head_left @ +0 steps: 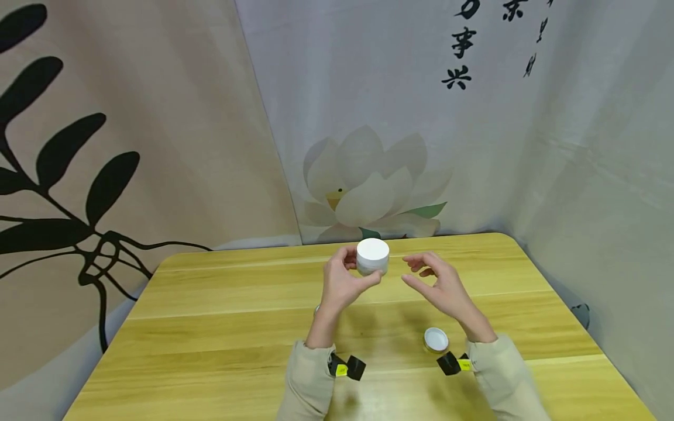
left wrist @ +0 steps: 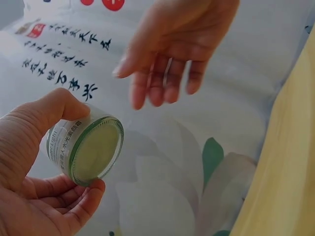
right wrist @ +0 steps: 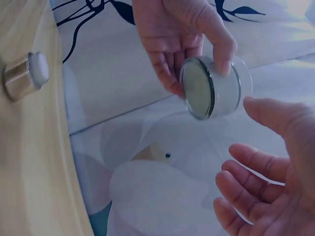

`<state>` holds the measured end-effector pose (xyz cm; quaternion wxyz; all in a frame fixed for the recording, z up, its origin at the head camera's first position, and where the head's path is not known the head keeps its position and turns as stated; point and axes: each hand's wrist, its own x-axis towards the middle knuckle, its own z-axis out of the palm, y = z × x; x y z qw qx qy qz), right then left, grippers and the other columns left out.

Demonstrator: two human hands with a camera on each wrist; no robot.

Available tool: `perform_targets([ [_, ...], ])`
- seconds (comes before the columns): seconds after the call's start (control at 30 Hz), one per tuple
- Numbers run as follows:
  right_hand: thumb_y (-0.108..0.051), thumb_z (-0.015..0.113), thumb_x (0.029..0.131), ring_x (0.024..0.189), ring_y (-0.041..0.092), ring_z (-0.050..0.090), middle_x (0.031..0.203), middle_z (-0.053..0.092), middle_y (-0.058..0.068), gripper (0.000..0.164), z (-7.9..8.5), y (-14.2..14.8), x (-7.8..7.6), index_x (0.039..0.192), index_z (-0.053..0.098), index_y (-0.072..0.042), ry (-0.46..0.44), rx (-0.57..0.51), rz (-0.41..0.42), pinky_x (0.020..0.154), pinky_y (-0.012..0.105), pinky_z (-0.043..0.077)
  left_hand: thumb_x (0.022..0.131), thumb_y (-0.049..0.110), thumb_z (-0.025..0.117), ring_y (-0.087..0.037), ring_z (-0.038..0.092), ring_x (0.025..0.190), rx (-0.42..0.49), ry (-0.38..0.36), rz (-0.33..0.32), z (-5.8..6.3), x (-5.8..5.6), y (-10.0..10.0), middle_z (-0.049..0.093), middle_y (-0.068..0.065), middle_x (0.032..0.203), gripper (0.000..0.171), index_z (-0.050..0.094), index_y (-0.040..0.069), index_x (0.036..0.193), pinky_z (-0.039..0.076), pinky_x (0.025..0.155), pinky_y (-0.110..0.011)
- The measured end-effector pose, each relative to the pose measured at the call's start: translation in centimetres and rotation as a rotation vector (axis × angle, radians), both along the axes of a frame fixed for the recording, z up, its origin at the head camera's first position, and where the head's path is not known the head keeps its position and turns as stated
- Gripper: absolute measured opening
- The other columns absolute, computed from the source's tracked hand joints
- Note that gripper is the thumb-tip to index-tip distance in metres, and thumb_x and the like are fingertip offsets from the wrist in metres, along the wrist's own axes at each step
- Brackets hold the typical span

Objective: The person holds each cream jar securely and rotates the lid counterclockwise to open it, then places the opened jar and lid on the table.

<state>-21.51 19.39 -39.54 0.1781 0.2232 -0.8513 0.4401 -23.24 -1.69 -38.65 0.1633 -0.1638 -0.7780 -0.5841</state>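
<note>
Above the table my left hand [head_left: 341,280] grips a squat cosmetic jar [head_left: 372,266] between thumb and fingers. A white lid [head_left: 372,249] tops the jar in the head view. The left wrist view shows its clear glass base [left wrist: 97,150], greenish inside, and printed lettering on its side wall. To the right of the jar is my right hand [head_left: 442,286], holding nothing, its fingers loosely bent and thumb apart. In the right wrist view the right thumb [right wrist: 275,114] comes close to the jar's lid end.
On the wooden table [head_left: 221,327], a small round piece with a white top [head_left: 436,338] lies near the right wrist. A gold cylinder with a white top [right wrist: 24,76] stands on the table in the right wrist view. Printed curtains [head_left: 379,105] hang behind the table.
</note>
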Motion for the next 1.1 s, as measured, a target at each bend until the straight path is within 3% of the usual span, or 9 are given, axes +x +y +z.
perform_targets([
  [0.2, 0.003, 0.068, 0.081, 0.088, 0.031, 0.057, 0.099, 0.061, 0.015, 0.028, 3.5, -2.1, 0.7, 0.108, 0.062, 0.004, 0.041, -0.026, 0.004, 0.072, 0.043, 0.049, 0.065, 0.013, 0.08, -0.023, 0.058, 0.082, -0.002, 0.009, -0.003, 0.2, 0.2, -0.1, 0.062, -0.014, 0.093, 0.047, 0.059, -0.005, 0.103, 0.051, 0.073, -0.034],
  [0.37, 0.002, 0.068, 0.08, 0.09, 0.035, 0.056, 0.099, 0.06, 0.02, 0.03, 5.8, -3.4, 1.4, 0.108, 0.061, 0.009, -0.004, -0.032, -0.002, 0.073, 0.042, 0.048, 0.066, 0.012, 0.08, -0.023, 0.057, 0.083, -0.008, 0.018, -0.011, 0.4, 0.4, -0.1, 0.062, -0.013, 0.094, 0.048, 0.059, -0.005, 0.105, 0.051, 0.073, -0.033],
  [0.6, -0.014, 0.075, 0.079, 0.093, 0.025, 0.055, 0.101, 0.06, 0.007, 0.033, 4.0, -3.4, -1.1, 0.109, 0.065, -0.005, -0.044, -0.041, 0.028, 0.075, 0.036, 0.046, 0.066, 0.012, 0.078, -0.02, 0.057, 0.082, -0.007, 0.001, -0.029, 0.4, 0.5, 0.0, 0.062, -0.012, 0.094, 0.045, 0.06, -0.003, 0.104, 0.05, 0.074, -0.033],
  [0.87, -0.019, 0.081, 0.072, 0.09, 0.021, 0.055, 0.1, 0.059, 0.005, 0.041, 4.3, -4.4, -1.3, 0.108, 0.065, -0.007, -0.049, -0.027, -0.004, 0.074, 0.037, 0.046, 0.066, 0.011, 0.079, -0.02, 0.057, 0.082, -0.004, -0.002, -0.029, 0.3, 0.6, 0.0, 0.062, -0.011, 0.091, 0.044, 0.06, -0.003, 0.103, 0.051, 0.074, -0.035],
  [1.1, -0.019, 0.082, 0.07, 0.086, 0.019, 0.054, 0.098, 0.06, 0.007, 0.039, 4.2, -5.1, -1.3, 0.103, 0.065, -0.005, -0.048, -0.035, -0.015, 0.075, 0.041, 0.048, 0.066, 0.012, 0.079, -0.019, 0.057, 0.08, -0.007, 0.013, -0.026, 0.1, 0.6, -0.1, 0.062, -0.011, 0.09, 0.044, 0.061, -0.003, 0.103, 0.051, 0.073, -0.031],
])
